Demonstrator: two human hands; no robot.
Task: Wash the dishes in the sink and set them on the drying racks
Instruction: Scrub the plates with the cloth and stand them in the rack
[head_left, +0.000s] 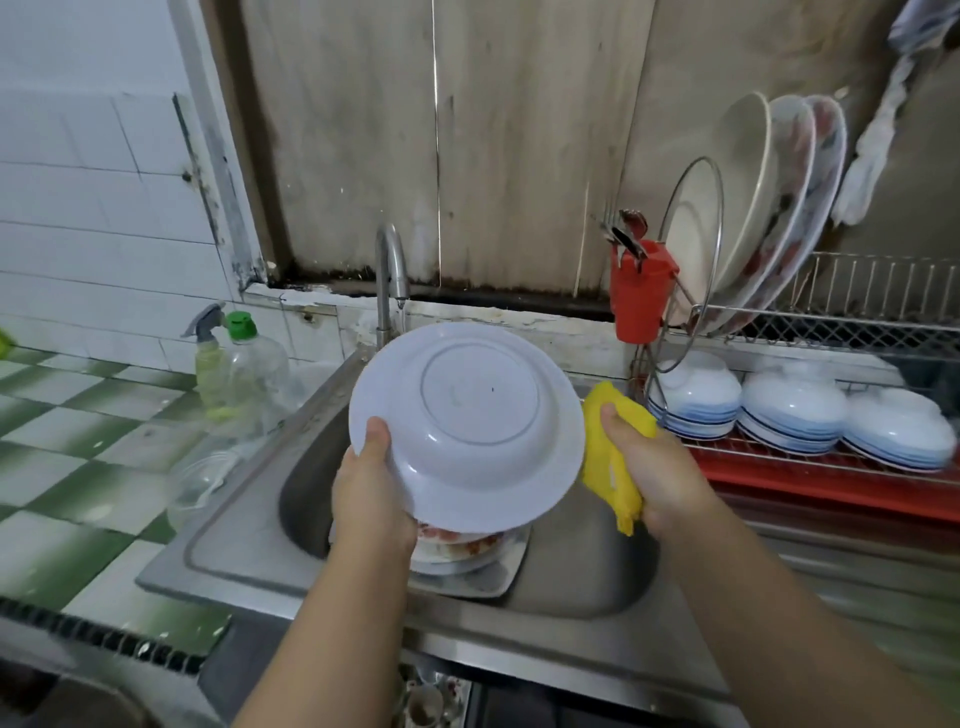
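My left hand (371, 483) grips a white plate (467, 421) by its lower left rim, thumb on the underside, which faces me. It is held tilted above the steel sink (249, 540), just below the tap (390, 270). My right hand (652, 473) holds a yellow sponge cloth (610, 457) right beside the plate's right rim. Under the plate, dirty dishes (462, 551) with food remains are stacked in the basin. The wire drying rack (831, 322) stands to the right, with large plates (769, 208) upright on top and upturned bowls (795, 410) on the lower shelf.
A red cutlery holder (641, 291) hangs on the rack's left end. A spray bottle (210, 358) and a green-capped soap bottle (254, 374) stand left of the sink on the green-and-white tiled counter (78, 431). A clear glass bowl (200, 488) lies there too.
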